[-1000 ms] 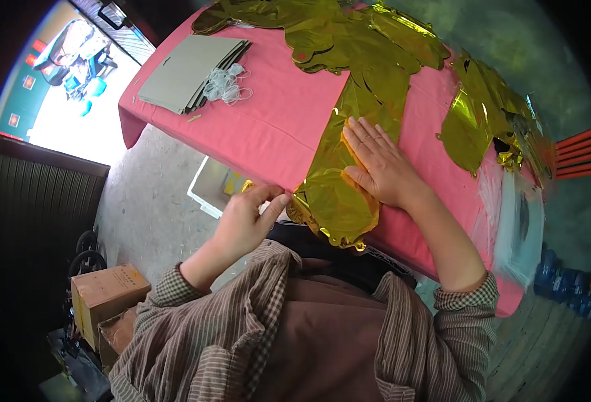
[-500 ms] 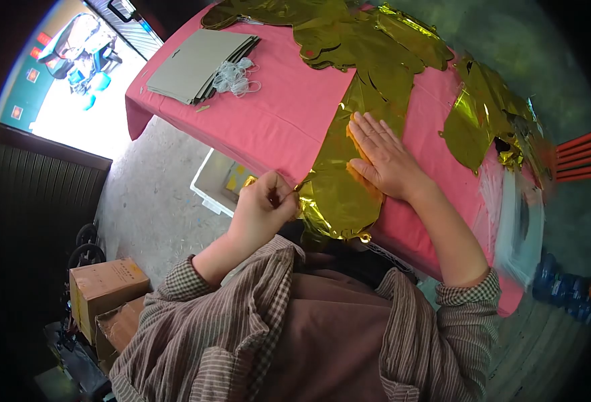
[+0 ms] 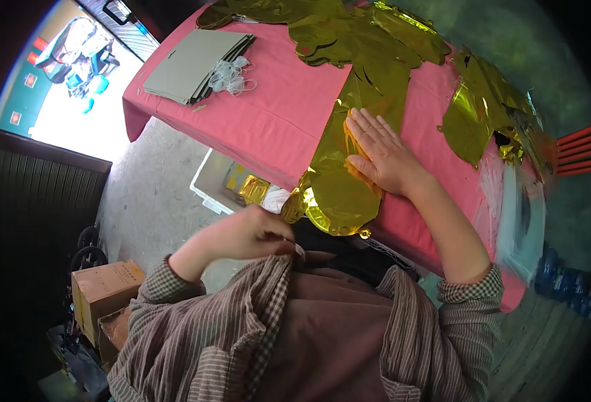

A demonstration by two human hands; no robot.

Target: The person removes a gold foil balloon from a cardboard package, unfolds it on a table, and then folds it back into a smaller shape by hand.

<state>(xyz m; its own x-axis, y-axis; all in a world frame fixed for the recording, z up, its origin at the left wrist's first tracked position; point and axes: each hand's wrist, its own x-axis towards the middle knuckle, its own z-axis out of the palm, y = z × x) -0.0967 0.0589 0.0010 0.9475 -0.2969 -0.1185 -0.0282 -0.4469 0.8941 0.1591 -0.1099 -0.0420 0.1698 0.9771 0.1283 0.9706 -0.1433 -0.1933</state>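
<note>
My right hand (image 3: 386, 157) lies flat, fingers stretched, on a flat gold foil piece (image 3: 339, 184) that looks like an uninflated foil balloon. The foil's near end hangs at the edge of the pink-covered table (image 3: 275, 127). My left hand (image 3: 252, 232) is off the table, in front of my striped shirt (image 3: 242, 321). Its fingers are pinched together close to the shirt's front edge; what is between them, if anything, is hidden. More gold foil pieces (image 3: 342, 33) lie overlapped at the table's far side, with another pile (image 3: 473, 110) to the right.
Grey cardboard sheets (image 3: 191, 63) and a tangle of white string (image 3: 230, 77) sit on the table's left. Below the edge stands a white bin (image 3: 208, 184) holding a small gold packet (image 3: 254, 189). Clear plastic bags (image 3: 520, 221) hang at right; cardboard boxes (image 3: 108, 285) stand lower left.
My left hand has drawn back from the foil's left edge, down towards my shirt, uncovering the gold packet in the bin. The right hand stays pressed on the foil.
</note>
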